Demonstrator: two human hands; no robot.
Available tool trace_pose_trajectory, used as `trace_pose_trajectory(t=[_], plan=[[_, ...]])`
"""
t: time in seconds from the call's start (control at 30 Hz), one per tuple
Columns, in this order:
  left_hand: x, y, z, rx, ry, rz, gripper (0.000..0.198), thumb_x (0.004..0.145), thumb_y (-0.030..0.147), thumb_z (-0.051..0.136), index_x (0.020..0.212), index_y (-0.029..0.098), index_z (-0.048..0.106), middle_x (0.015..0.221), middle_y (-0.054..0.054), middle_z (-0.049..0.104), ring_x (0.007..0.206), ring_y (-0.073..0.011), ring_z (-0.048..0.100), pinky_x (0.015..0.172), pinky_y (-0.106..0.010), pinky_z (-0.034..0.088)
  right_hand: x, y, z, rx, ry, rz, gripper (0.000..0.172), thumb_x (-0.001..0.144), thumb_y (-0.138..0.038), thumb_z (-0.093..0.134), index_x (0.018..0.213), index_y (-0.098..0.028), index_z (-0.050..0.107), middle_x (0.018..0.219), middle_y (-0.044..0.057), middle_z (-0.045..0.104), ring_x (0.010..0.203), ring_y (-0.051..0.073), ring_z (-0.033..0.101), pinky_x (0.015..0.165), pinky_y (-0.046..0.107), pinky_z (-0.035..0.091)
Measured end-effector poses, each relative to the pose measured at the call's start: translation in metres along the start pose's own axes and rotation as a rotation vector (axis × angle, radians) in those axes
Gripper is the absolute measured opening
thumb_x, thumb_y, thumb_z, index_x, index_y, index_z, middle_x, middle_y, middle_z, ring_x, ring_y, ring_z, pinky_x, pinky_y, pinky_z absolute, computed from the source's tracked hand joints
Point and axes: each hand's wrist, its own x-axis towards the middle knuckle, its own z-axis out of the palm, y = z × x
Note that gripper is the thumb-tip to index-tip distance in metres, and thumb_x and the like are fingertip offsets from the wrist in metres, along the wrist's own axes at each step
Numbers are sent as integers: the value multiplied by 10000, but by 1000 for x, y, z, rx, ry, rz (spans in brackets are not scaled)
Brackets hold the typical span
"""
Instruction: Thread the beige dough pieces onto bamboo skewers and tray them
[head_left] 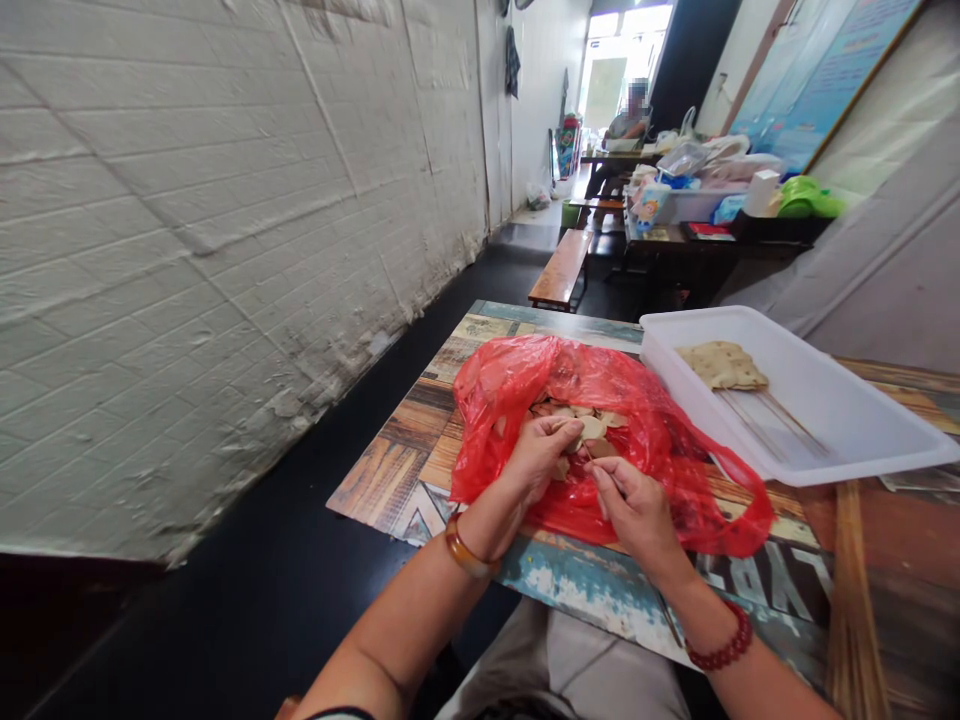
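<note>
A red plastic bag [510, 375] lies open on the wood-patterned table [390, 450], with pale flat pieces [619, 420] inside it. Over the bag's opening, my left hand [541, 455] pinches one pale piece. Close beside it on the right, my right hand [634, 500] is closed on a thin stick, whose tip is near the pale piece. Whether the tip has entered the piece cannot be made out. In the white tray [885, 430] at the right, flat pale food [724, 365] sits on several thin skewers.
A bundle of thin sticks [851, 600] lies at the table's right. Beyond are a wooden bench [562, 268] and a second table [667, 240] loaded with bags and containers. A person [628, 125] sits farther back. A white wall [225, 250] runs along the left.
</note>
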Motion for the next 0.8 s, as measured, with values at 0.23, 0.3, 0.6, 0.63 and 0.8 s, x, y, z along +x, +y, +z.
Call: trace_pose_trajectory(t=[0.23, 0.3, 0.6, 0.63, 0.8], plan=[[-4, -3, 4, 88, -19, -48, 450, 640, 546, 704, 704, 108, 626, 571, -22, 586, 424, -69, 480, 389, -177, 261, 3, -3, -1, 51, 25, 27, 254, 880, -390, 480, 823, -189, 625, 448, -60, 462, 409, 123, 448, 452, 237, 352], [-4, 0, 4, 99, -38, -47, 455, 647, 550, 698, 737, 108, 639, 578, -14, 579, 438, -65, 471, 405, -178, 275, 3, -1, -2, 64, 22, 34, 266, 882, -401, 483, 826, -184, 625, 462, -59, 467, 419, 118, 448, 454, 234, 352], [1, 27, -19, 538, 72, 356, 235, 796, 364, 594, 806, 138, 658, 777, -55, 648, 681, -132, 558, 646, -238, 415, 3, 8, -25, 277, 71, 122, 317, 865, -457, 529, 942, -163, 620, 474, -76, 447, 398, 88, 399, 407, 205, 313], [1, 28, -22, 690, 57, 378, 207, 795, 340, 591, 780, 146, 660, 773, -56, 648, 684, -142, 555, 650, -248, 409, 3, 8, -28, 302, 80, 139, 326, 859, -466, 534, 946, -163, 617, 476, -77, 445, 387, 83, 381, 389, 203, 294], [-1, 27, -34, 1313, 34, 405, 59, 719, 206, 632, 669, 175, 629, 734, -56, 608, 691, -181, 520, 671, -298, 377, 2, 6, -35, 391, 103, 188, 336, 847, -484, 544, 945, -169, 606, 482, -80, 433, 368, 67, 329, 353, 188, 250]])
